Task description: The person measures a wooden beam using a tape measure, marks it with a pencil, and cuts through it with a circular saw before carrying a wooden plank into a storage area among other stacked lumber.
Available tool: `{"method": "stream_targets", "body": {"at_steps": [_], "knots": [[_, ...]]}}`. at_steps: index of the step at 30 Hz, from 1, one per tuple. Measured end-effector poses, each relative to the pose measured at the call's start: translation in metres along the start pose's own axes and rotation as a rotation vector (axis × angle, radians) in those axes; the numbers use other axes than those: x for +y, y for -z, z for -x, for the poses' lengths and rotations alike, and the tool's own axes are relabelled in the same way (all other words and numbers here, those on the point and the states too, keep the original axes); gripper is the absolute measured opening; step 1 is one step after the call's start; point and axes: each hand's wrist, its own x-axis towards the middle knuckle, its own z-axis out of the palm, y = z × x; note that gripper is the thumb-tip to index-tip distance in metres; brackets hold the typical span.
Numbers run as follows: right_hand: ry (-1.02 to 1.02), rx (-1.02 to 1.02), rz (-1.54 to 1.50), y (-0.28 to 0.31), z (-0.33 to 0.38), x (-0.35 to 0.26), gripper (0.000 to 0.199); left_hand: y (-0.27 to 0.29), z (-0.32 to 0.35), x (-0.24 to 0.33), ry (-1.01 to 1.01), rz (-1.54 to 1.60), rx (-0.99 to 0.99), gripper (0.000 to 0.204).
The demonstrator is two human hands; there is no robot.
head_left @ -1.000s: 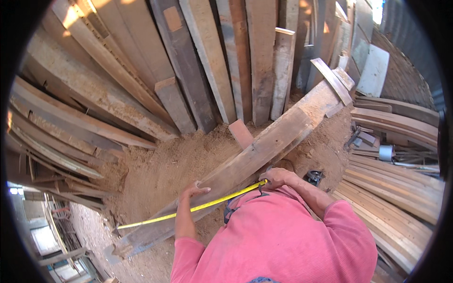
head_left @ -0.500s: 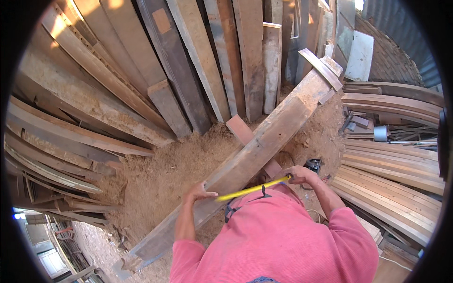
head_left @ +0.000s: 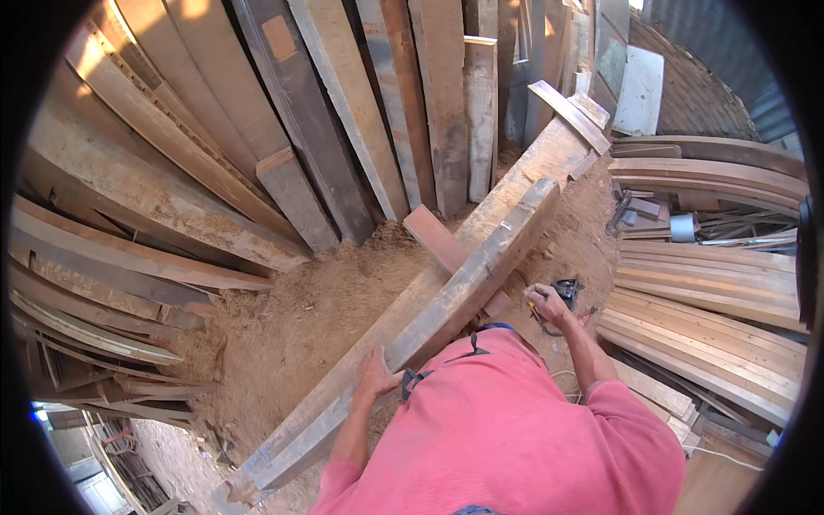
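Note:
A long, thick wooden plank (head_left: pixel 455 296) runs diagonally in front of me, tipped on its side so that a greyish narrow face shows. It rests on a longer, lighter beam (head_left: pixel 515 176). My left hand (head_left: pixel 375 375) grips the plank at its lower part, close to my body; its fingers are partly hidden. To the right of the plank, my right hand (head_left: pixel 554 307) is closed around a small tape measure (head_left: pixel 533 307), of which only a dark and yellow bit shows. A reddish wood block (head_left: pixel 436 239) lies crosswise under the plank.
Boards (head_left: pixel 390 103) lean upright along the far side, and more (head_left: pixel 129 249) are stacked at the left. Piles of planks (head_left: pixel 704 330) lie to the right. A dark power tool (head_left: pixel 566 290) sits on the sawdust-covered ground (head_left: pixel 318 300) beyond my right hand.
The yellow tape stretched between my hands is no longer out. My right hand moved up and right; my left hand went onto the plank, which has tipped from flat onto its side.

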Motion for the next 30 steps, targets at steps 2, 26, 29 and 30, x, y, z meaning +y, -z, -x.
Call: {"method": "stream_targets", "body": {"at_steps": [2, 26, 29, 30], "knots": [[0.053, 0.095, -0.048, -0.022, -0.002, -0.017, 0.040, 0.005, 0.006, 0.014, 0.052, -0.034, -0.061, 0.100], [0.228, 0.358, 0.132, -0.053, -0.030, -0.063, 0.047, -0.001, -0.048, -0.040, -0.076, 0.110, -0.187, 0.112], [0.154, 0.269, 0.077, -0.052, -0.027, -0.072, 0.042, 0.003, -0.075, -0.058, -0.121, 0.179, -0.258, 0.117], [0.173, 0.267, 0.082, -0.052, -0.027, -0.080, 0.042, 0.001, -0.085, -0.064, -0.111, 0.196, -0.287, 0.119]]}}
